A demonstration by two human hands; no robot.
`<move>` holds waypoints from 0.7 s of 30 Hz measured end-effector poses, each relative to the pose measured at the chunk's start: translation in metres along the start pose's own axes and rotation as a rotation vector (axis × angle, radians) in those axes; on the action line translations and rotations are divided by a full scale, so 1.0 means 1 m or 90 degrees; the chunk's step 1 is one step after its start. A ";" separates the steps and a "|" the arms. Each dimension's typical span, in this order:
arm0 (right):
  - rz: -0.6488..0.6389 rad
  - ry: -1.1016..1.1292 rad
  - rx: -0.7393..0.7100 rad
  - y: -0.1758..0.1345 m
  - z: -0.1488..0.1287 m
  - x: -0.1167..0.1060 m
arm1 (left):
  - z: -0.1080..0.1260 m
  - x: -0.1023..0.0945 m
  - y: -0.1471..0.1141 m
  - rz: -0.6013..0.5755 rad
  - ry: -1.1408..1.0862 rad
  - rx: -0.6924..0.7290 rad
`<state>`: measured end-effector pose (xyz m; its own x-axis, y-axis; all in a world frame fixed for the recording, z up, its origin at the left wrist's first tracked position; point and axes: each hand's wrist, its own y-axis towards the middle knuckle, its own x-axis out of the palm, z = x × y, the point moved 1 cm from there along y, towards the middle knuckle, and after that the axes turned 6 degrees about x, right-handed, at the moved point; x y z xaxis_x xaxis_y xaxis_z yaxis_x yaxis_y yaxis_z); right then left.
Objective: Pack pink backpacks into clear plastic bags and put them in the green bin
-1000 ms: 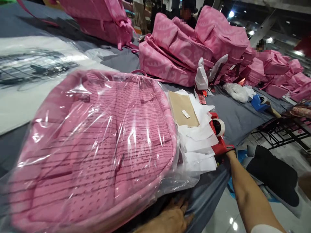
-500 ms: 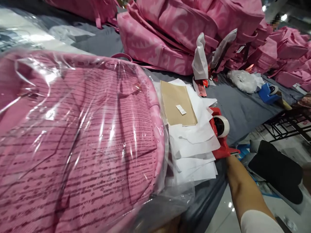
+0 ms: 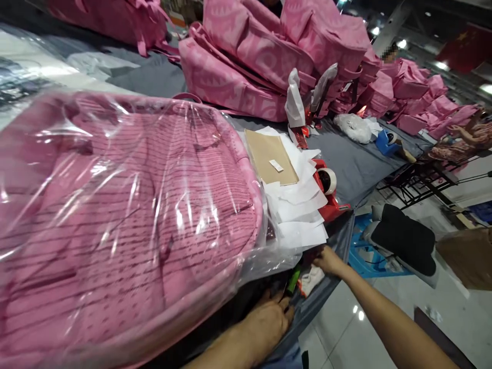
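A pink backpack (image 3: 126,215) inside a clear plastic bag (image 3: 269,264) takes up the left of the table. Low in the view, beside the bag's near edge, my left hand (image 3: 267,318) has its fingers curled at the lower end of a small green-handled tool (image 3: 294,279). My right hand (image 3: 326,260) is at the table's edge, just below the white papers (image 3: 303,233). Its fingers are bent down beside a white cloth piece with orange trim (image 3: 310,280). What those fingertips hold, if anything, is hidden.
A brown card (image 3: 271,154) with a small white label (image 3: 275,165) lies on the papers. Beside them stands a red tape dispenser (image 3: 326,192). Pink backpacks (image 3: 246,61) are piled behind, with a blue dispenser (image 3: 387,143) farther right. A blue stool (image 3: 363,253) stands on the floor.
The view has shifted. My right hand, hidden behind the red tape dispenser before, now shows at the table edge below the papers. My left hand has come into sight beside the green-handled tool.
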<state>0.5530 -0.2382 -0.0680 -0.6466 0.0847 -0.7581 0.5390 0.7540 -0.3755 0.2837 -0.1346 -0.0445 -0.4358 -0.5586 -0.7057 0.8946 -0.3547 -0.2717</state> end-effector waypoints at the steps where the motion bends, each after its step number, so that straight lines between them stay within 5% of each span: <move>1: 0.017 0.030 0.022 -0.001 -0.001 -0.004 | 0.002 -0.002 -0.001 0.006 -0.007 -0.006; 10: 0.105 0.253 0.051 -0.006 -0.050 -0.051 | 0.004 -0.010 -0.021 0.084 0.009 -0.005; 16: -0.024 0.323 0.057 -0.051 -0.083 -0.053 | 0.000 -0.003 -0.025 0.097 0.038 -0.008; 21: 0.017 0.340 0.036 -0.082 -0.092 -0.046 | -0.001 0.004 -0.024 0.113 0.076 0.015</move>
<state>0.4893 -0.2437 0.0468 -0.8092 0.4341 -0.3960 0.5774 0.7124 -0.3988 0.2608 -0.1278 -0.0414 -0.2549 -0.5217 -0.8142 0.9533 -0.2767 -0.1212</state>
